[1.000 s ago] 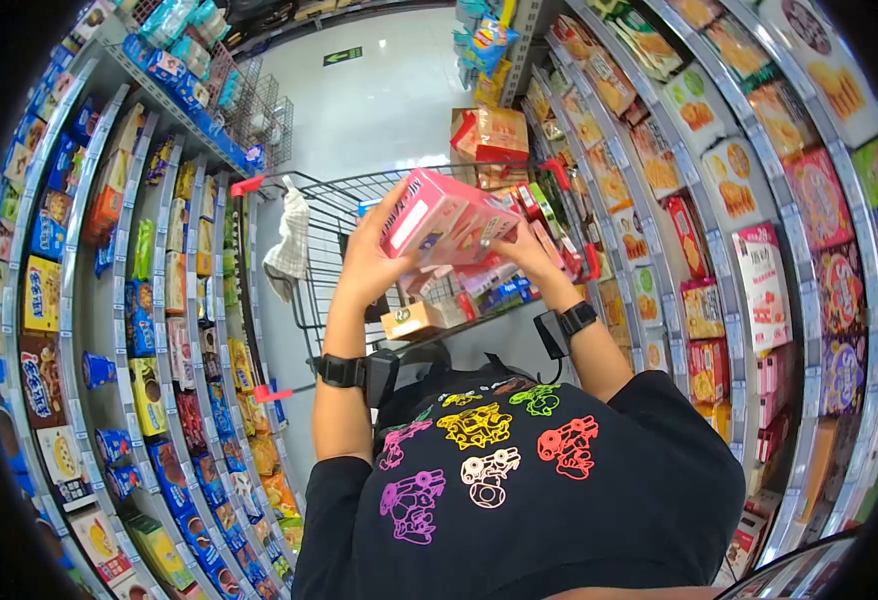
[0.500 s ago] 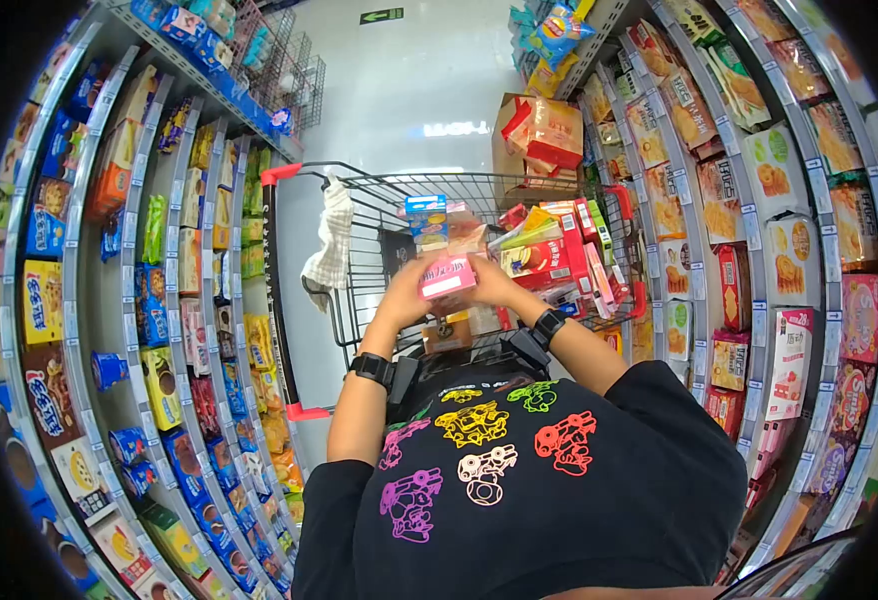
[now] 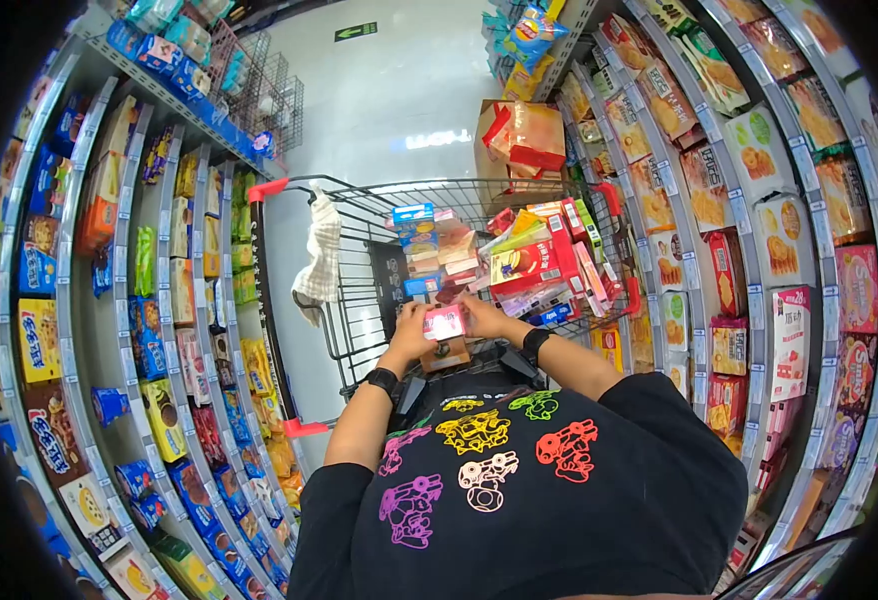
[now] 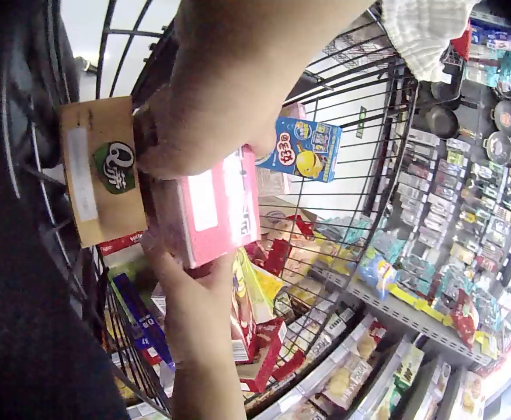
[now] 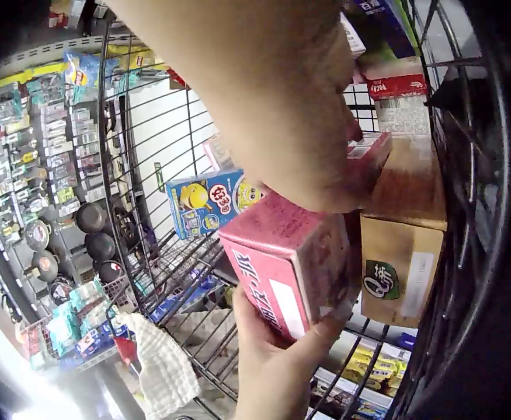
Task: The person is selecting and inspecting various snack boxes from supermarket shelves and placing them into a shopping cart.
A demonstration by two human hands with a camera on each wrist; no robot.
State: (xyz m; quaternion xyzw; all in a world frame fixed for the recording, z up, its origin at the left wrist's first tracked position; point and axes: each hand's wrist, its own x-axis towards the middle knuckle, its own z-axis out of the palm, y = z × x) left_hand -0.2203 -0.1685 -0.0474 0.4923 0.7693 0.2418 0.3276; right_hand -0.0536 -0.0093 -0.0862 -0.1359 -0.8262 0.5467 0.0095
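In the head view both hands hold a pink carton (image 3: 445,322) low inside the near side of the wire shopping cart (image 3: 609,194). The left hand (image 3: 411,332) grips its left side, and the right hand (image 3: 485,318) grips its right side. In the right wrist view the left fingers and thumb curl round the carton's lower end. A brown box with a green oval label (image 5: 401,271) stands right beside the carton, by the cart's wire wall. Behind the carton is a blue box with a yellow cartoon figure (image 4: 306,150).
Several colourful boxes and packets fill the cart's right half, among them a red box (image 3: 534,265). A white checked cloth (image 3: 319,250) hangs over the cart's left rim. A brown carton (image 3: 521,140) stands beyond the cart. Stocked shelves (image 3: 164,300) line both sides.
The pink carton has come down from above the cart into its near side, with both hands still on it. The head view has shifted, and more of the cart's contents show.
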